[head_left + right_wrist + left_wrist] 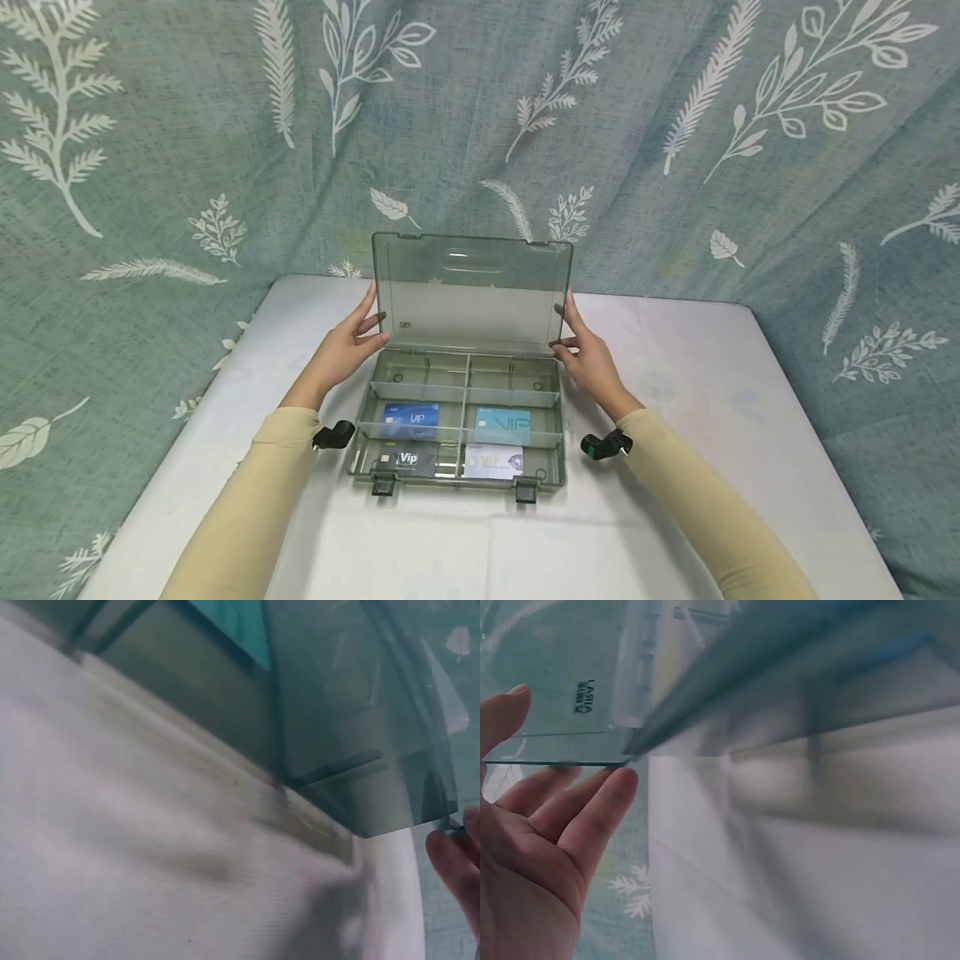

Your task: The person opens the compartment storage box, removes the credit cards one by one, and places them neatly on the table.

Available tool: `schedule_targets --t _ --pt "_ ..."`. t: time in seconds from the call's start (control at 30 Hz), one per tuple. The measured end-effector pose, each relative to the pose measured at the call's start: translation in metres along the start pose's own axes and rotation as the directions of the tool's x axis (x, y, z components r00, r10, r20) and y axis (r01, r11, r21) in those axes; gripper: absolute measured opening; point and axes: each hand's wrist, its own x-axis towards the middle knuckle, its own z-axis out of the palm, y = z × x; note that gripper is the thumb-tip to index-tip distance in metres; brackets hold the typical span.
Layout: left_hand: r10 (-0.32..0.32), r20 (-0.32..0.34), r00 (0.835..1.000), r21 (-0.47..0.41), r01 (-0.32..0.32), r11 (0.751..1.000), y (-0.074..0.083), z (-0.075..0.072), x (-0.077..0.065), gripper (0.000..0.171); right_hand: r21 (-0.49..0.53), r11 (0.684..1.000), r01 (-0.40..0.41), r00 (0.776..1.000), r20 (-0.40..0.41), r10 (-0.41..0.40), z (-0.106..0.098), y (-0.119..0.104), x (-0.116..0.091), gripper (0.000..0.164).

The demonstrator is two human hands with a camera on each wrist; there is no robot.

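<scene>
A translucent grey-green compartment box lies on the table with its hinged lid raised at the back. My left hand holds the lid's left edge low down; in the left wrist view the thumb is on one side and the fingers on the other. At the lid's right edge, my right hand grips with thumb and fingers. VIP cards lie in the box: a blue card and a light blue card in the middle row, a black card and a white card in front.
A white cloth covers the table. Green leaf-patterned curtain hangs right behind the table and down both sides. Two latches stick out from the box's front edge. Black wrist cameras flank the box.
</scene>
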Motion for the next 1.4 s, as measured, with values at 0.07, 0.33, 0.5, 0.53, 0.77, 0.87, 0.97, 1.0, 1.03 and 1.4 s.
schedule_targets --t 0.07,0.33,0.5,0.53,0.77,0.87,0.97,1.0,1.03,1.4 --pt "0.000 0.024 1.000 -0.002 0.000 1.000 -0.003 0.001 -0.001 0.088 -0.006 1.000 -0.008 1.000 0.014 0.009 0.001 0.001 -0.001 0.104" --pt "-0.016 0.085 0.996 0.021 0.014 1.000 -0.009 0.003 -0.003 0.091 -0.031 0.999 -0.028 0.999 0.033 0.029 0.005 0.003 -0.003 0.104" --pt "-0.046 0.121 0.992 0.023 0.043 0.999 -0.008 0.003 -0.007 0.095 -0.042 0.998 -0.055 0.998 0.032 0.056 0.007 0.004 -0.004 0.101" --pt "-0.054 0.126 0.991 0.024 0.052 0.998 -0.008 0.004 -0.007 0.096 -0.041 0.997 -0.058 0.998 0.032 0.059 0.007 0.004 -0.004 0.100" --pt "-0.096 0.152 0.984 0.038 0.091 0.995 -0.009 0.005 -0.010 0.095 -0.030 0.997 -0.066 0.997 0.042 0.067 0.007 0.004 -0.006 0.093" --pt "-0.099 0.155 0.983 0.046 0.093 0.995 -0.009 0.006 -0.011 0.095 -0.029 0.997 -0.074 0.996 0.046 0.076 0.007 0.003 -0.007 0.089" --pt "-0.102 0.162 0.982 0.052 0.095 0.994 -0.010 0.006 -0.012 0.094 -0.012 0.995 -0.094 0.994 0.053 0.095 0.007 0.002 -0.006 0.086" --pt "-0.103 0.165 0.981 0.054 0.095 0.994 -0.010 0.006 -0.012 0.094 -0.006 0.995 -0.100 0.993 0.057 0.100 0.007 0.002 -0.006 0.085" --pt "-0.104 0.166 0.981 0.054 0.096 0.994 -0.011 0.006 -0.013 0.094 0.001 0.994 -0.105 0.993 0.061 0.105 0.007 0.003 -0.006 0.084" --pt "-0.104 0.186 0.977 0.052 0.096 0.994 -0.018 0.008 -0.012 0.098 0.038 0.989 -0.141 0.983 0.120 0.136 0.005 0.004 -0.009 0.075"
